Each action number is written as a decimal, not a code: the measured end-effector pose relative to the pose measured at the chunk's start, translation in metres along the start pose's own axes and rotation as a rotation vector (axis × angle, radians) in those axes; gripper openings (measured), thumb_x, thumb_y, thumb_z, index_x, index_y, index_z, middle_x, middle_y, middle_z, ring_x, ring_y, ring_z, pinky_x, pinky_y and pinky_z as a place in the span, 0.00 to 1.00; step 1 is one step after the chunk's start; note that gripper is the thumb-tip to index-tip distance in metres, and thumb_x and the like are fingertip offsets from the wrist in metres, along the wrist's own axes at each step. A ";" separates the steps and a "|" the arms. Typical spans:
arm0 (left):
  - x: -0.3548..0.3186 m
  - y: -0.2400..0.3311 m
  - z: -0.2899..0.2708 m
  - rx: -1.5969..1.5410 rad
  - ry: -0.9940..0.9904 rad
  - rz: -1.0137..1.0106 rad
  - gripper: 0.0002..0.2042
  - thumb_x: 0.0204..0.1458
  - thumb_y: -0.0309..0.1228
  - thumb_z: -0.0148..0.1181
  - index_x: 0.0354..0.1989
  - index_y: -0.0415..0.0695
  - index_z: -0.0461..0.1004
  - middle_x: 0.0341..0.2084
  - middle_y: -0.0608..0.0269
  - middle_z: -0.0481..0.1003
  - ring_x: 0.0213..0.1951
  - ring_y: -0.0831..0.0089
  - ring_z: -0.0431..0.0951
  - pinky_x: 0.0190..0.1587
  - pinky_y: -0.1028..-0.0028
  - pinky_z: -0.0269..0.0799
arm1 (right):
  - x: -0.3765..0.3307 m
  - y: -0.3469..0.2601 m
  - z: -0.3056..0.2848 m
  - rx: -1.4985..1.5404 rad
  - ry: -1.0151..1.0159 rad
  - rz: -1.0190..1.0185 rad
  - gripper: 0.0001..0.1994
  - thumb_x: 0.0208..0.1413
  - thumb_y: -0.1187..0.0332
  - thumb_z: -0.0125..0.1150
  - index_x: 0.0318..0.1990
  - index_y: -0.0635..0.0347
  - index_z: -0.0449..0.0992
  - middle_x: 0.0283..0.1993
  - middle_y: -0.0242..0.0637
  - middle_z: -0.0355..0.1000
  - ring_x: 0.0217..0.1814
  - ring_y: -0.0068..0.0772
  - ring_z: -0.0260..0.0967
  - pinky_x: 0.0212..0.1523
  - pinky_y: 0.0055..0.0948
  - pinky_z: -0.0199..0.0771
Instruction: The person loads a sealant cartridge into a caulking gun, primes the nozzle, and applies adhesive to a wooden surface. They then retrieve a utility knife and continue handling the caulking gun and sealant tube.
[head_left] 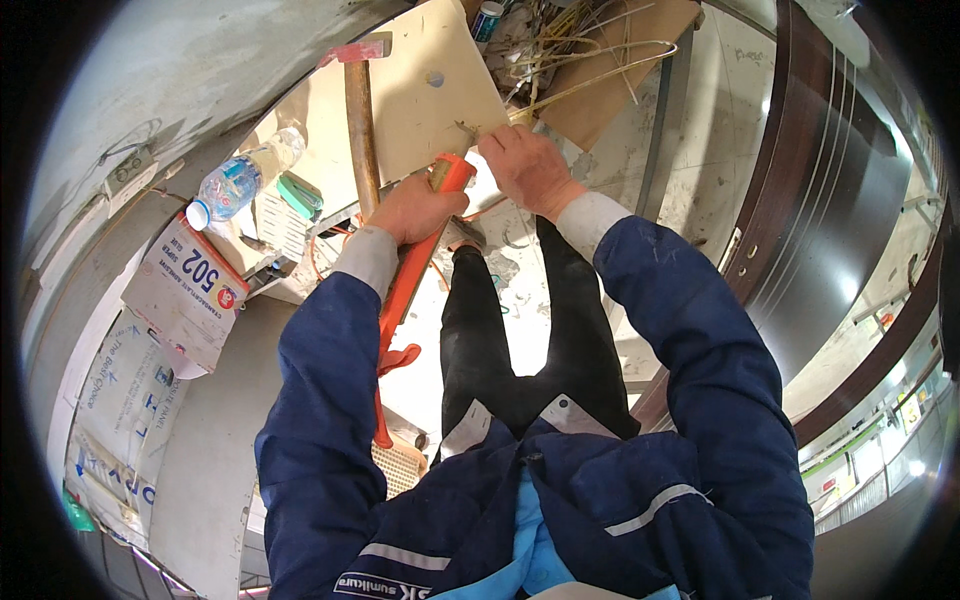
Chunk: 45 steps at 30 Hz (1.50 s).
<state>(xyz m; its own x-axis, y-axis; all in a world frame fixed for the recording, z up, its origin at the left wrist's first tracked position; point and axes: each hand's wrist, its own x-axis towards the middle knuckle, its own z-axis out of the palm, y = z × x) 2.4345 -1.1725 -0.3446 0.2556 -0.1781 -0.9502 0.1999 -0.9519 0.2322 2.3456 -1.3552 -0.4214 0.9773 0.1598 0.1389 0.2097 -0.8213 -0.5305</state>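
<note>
My left hand (415,208) is wrapped round the front part of an orange-red caulking gun (405,285). The gun slants down past my left sleeve, its trigger and handle at the lower end. Beyond its front end, my right hand (525,165) is closed with curled fingers by the table's corner; whatever it pinches, if anything, is hidden. A hammer (360,130) with a wooden handle and a worn red head lies on the pale tabletop (430,50), its handle end close to my left hand.
Left on the table are a clear plastic bottle (240,180) and a green object (298,196). A white printed carton (185,290) stands below them. Tangled pale strips (580,50) and a can (487,22) are at the back. Dark brown panels (830,170) stand at right.
</note>
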 end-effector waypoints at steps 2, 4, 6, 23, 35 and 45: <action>-0.002 0.003 -0.001 0.019 0.012 0.002 0.30 0.40 0.49 0.63 0.46 0.34 0.78 0.38 0.43 0.80 0.41 0.54 0.82 0.48 0.63 0.74 | 0.002 0.000 0.000 0.013 0.002 -0.009 0.06 0.48 0.71 0.59 0.34 0.55 0.71 0.34 0.36 0.69 0.36 0.37 0.73 0.31 0.34 0.75; -0.003 0.004 -0.001 0.024 0.018 -0.005 0.31 0.40 0.49 0.63 0.47 0.35 0.78 0.39 0.44 0.80 0.42 0.54 0.82 0.48 0.64 0.74 | 0.003 0.001 0.002 0.023 -0.030 0.006 0.06 0.47 0.71 0.60 0.34 0.55 0.71 0.34 0.37 0.69 0.35 0.38 0.73 0.31 0.34 0.75; -0.001 0.002 0.000 0.033 0.021 0.002 0.30 0.41 0.49 0.63 0.47 0.35 0.78 0.38 0.45 0.80 0.41 0.54 0.81 0.48 0.63 0.74 | 0.002 0.001 0.004 0.007 -0.034 0.007 0.07 0.48 0.71 0.60 0.35 0.55 0.71 0.34 0.38 0.69 0.36 0.38 0.73 0.32 0.34 0.76; 0.003 0.001 -0.017 0.177 -0.114 -0.050 0.40 0.39 0.56 0.66 0.52 0.31 0.77 0.48 0.39 0.78 0.49 0.52 0.80 0.54 0.64 0.73 | 0.004 -0.019 -0.007 -0.116 -0.289 0.131 0.06 0.56 0.70 0.53 0.40 0.60 0.69 0.33 0.45 0.73 0.30 0.43 0.78 0.28 0.38 0.81; -0.002 -0.004 -0.015 0.132 -0.058 -0.007 0.31 0.38 0.53 0.65 0.42 0.35 0.81 0.41 0.45 0.81 0.42 0.57 0.81 0.45 0.64 0.74 | 0.019 -0.021 -0.007 -0.057 -0.300 0.114 0.05 0.58 0.70 0.52 0.38 0.60 0.71 0.37 0.46 0.74 0.35 0.46 0.78 0.34 0.41 0.80; 0.027 -0.023 -0.007 0.060 -0.065 0.007 0.35 0.44 0.54 0.66 0.53 0.36 0.79 0.55 0.43 0.76 0.57 0.56 0.75 0.59 0.62 0.69 | -0.001 -0.019 -0.004 -0.023 -0.432 0.209 0.11 0.59 0.70 0.49 0.48 0.62 0.68 0.42 0.52 0.75 0.43 0.56 0.76 0.42 0.49 0.77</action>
<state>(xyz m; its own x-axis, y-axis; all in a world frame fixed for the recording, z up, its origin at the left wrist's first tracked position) 2.4434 -1.1535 -0.3737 0.1945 -0.1992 -0.9605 0.1409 -0.9633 0.2283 2.3404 -1.3418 -0.4078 0.9221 0.1987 -0.3319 0.0113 -0.8714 -0.4905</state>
